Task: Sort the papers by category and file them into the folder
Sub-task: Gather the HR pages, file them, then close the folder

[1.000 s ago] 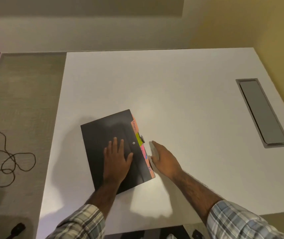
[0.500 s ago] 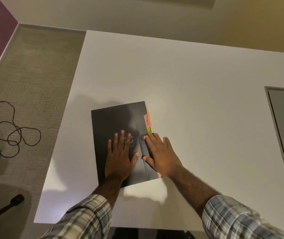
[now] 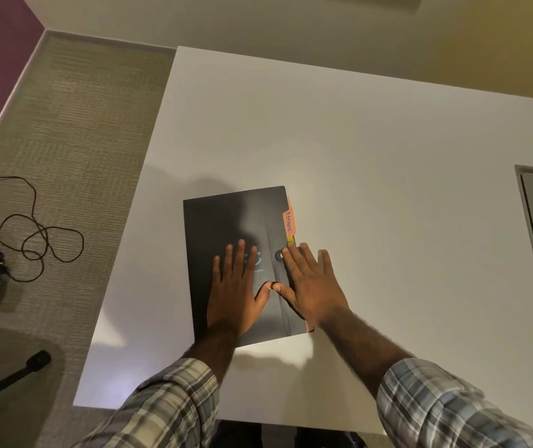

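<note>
No grasp on either side: left hand [image 3: 233,295] lies flat, fingers spread, on the cover of the flat black plastic folder [image 3: 223,221]; right hand [image 3: 312,287] lies flat over its flap by the round snap button [image 3: 279,255]. Folder lies closed near the front edge of the white table [image 3: 388,189]. Orange paper tab marked "Sports" [image 3: 289,222] sticks out at its right edge. No loose papers visible; filing looks finished, possibly only the snap left.

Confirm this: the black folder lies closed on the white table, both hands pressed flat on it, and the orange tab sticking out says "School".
Not quite: the head view shows the orange tab reads "Sports". The black folder does lie closed on the white table, with left hand and right hand flat on it.
</note>
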A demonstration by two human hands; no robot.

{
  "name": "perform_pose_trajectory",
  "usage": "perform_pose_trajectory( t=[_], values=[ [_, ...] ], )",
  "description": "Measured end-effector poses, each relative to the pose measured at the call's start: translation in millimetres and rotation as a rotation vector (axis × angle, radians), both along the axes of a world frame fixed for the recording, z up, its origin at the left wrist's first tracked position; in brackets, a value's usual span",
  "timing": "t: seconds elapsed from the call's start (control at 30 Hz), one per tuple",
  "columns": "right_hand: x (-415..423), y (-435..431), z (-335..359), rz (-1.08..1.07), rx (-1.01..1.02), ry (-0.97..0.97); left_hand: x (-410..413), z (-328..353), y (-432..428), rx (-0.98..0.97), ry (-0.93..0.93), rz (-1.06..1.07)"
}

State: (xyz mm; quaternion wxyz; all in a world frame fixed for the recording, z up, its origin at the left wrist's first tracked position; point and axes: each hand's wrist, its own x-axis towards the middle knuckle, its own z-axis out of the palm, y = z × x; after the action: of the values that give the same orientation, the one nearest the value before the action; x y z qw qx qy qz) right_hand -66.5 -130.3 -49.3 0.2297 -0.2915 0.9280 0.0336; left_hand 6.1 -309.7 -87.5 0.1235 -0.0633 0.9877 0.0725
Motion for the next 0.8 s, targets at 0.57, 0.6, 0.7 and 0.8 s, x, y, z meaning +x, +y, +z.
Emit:
perform_pose_trajectory(
  t=[0.57, 0.6, 0.7, 0.8],
  values=[
    [9.5, -4.4, -12.7, 0.061, -0.006, 0.049, 0.9, -2.1, -0.7, 0.055, -0.001, 0.039],
    [10.4, -5.3, -13.2, 0.061, -0.011, 0.043, 0.9, -2.2, -0.6, 0.056, 0.000, 0.040],
    [10.9, -7.1, -13.0, 0.071, -0.015, 0.061, 0.9, -1.8, -0.9, 0.064, -0.001, 0.049],
    [10.9, -4.8, -14.5, 0.101, 0.015, 0.073, 1.6, 0.0, -0.5, 0.074, -0.004, 0.056]
  ],
)
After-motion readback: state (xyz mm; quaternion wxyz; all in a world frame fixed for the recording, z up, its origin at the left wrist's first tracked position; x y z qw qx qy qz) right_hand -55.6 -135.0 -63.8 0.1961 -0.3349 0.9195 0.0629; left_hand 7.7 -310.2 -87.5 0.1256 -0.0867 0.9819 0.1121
